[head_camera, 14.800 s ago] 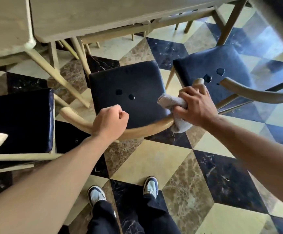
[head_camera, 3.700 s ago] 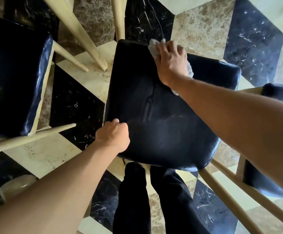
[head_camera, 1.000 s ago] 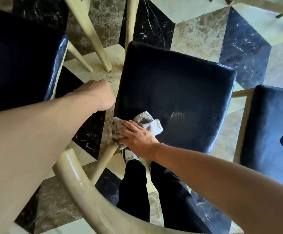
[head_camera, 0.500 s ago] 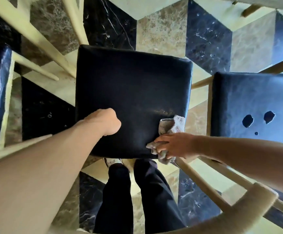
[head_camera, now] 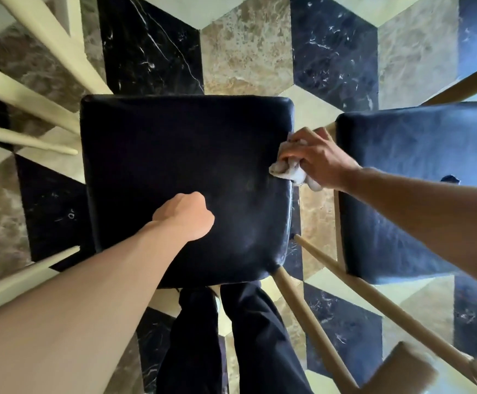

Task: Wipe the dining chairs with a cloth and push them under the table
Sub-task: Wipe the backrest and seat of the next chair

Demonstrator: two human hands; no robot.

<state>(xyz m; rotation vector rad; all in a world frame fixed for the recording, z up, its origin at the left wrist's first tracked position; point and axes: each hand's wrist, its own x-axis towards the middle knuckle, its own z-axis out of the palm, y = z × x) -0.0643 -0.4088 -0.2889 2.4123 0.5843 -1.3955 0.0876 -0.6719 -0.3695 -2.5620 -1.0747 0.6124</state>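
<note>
I look straight down on a dining chair with a black padded seat (head_camera: pixel 174 155) and pale wooden spindles. My right hand (head_camera: pixel 315 157) grips a crumpled grey-white cloth (head_camera: pixel 290 172) and presses it against the seat's right edge. My left hand (head_camera: pixel 187 216) is a closed fist over the near middle of the seat; what it rests on or holds is hidden. The chair's wooden back rail (head_camera: pixel 399 368) shows at the bottom right.
A second black-seated chair (head_camera: pixel 408 155) stands close on the right, with a narrow gap between the seats. Pale wooden legs and rails (head_camera: pixel 32 89) cross the upper left. The floor is checkered marble. My dark trouser legs (head_camera: pixel 231 336) stand right behind the seat.
My right hand has slid the cloth from the seat's near right corner up along its right edge. My left fist stays near the seat's near side.
</note>
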